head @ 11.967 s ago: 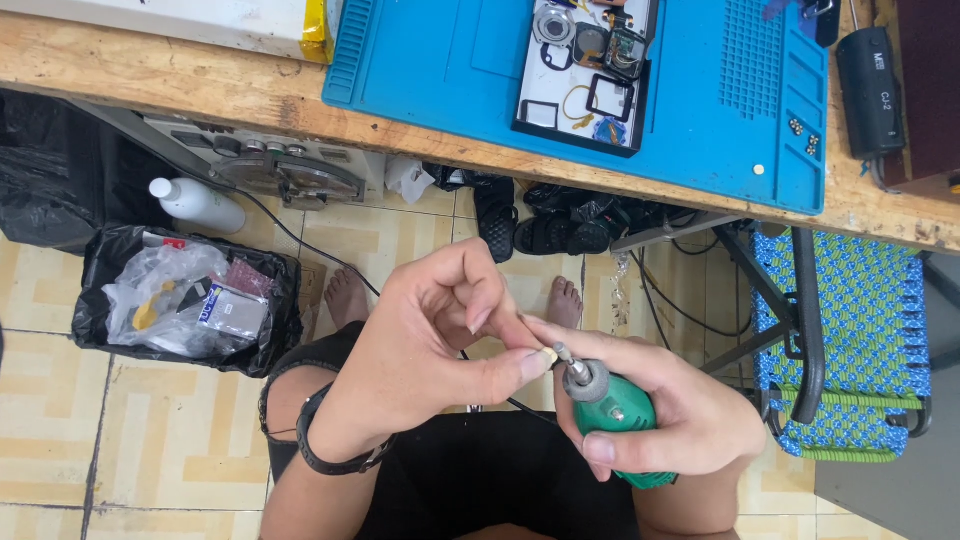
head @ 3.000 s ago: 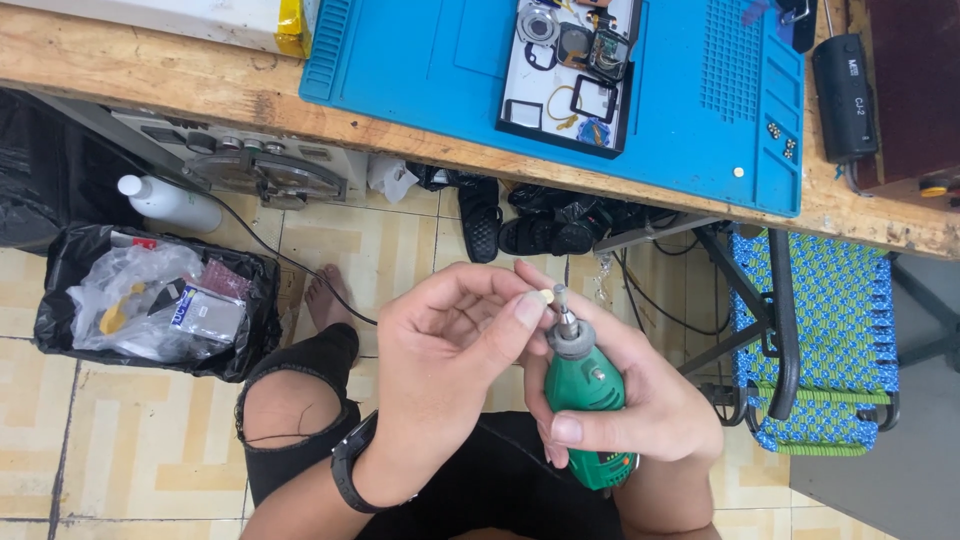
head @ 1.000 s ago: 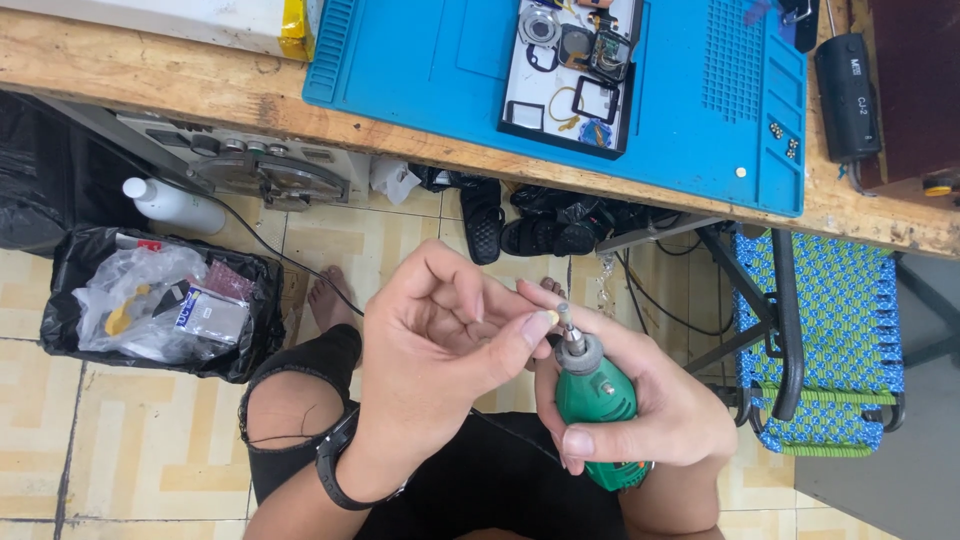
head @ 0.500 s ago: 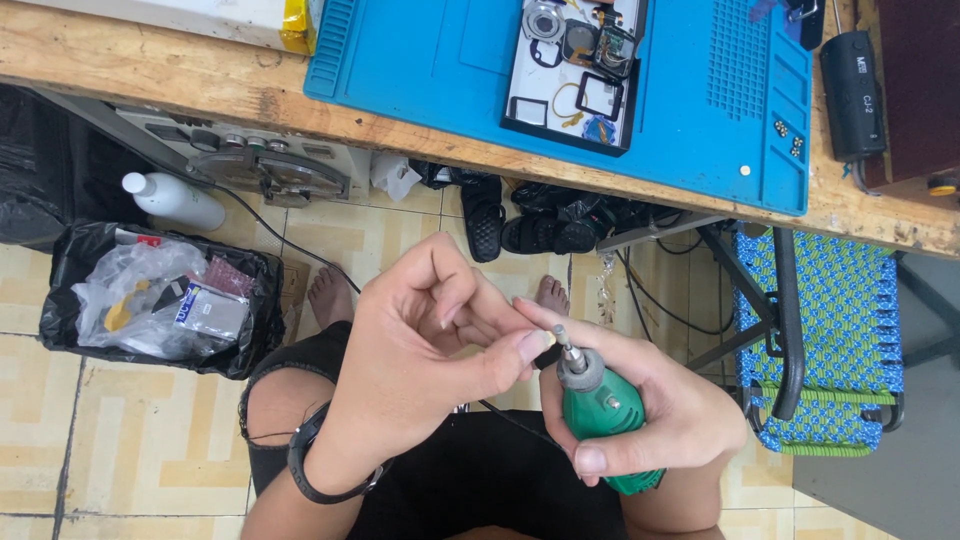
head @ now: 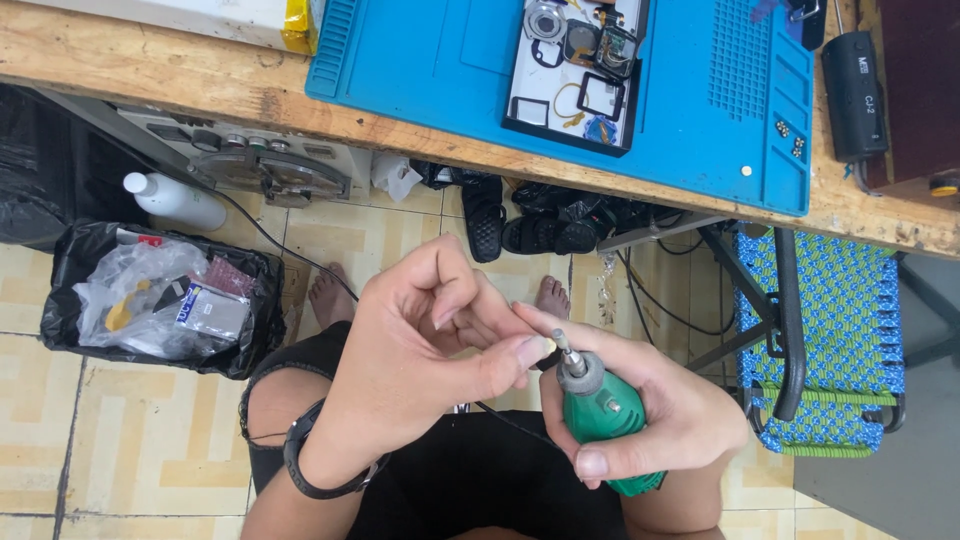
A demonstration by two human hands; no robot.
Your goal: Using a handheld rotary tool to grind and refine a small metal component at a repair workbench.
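Over the lap, a green rotary tool [head: 605,425] is clasped in the right hand [head: 655,420], fingers wrapped round its body and thumb laid along the front, its metal tip [head: 562,347] aimed toward eleven o'clock. The tip is met by the left hand [head: 425,345], whose thumb and forefinger are pinched shut beside it; whether something small is held between them cannot be told. A black band [head: 315,470] is worn on the left wrist.

Compared with half a second ago, almost nothing is changed: the pinch is kept at the tip, and the tool is held at much the same tilt.

At nine o'clock on the tiled floor, a black bag [head: 160,300] is seen, filled with clear plastic wrap and a flat blue-and-white packet [head: 212,308]. Above it a white bottle [head: 180,200] is laid on its side. At twelve o'clock, on the wooden bench [head: 150,70], a blue work mat [head: 440,60] is spread, bearing a black-rimmed tray [head: 570,80] of small parts. A yellow package corner [head: 298,22] is seen at eleven o'clock.
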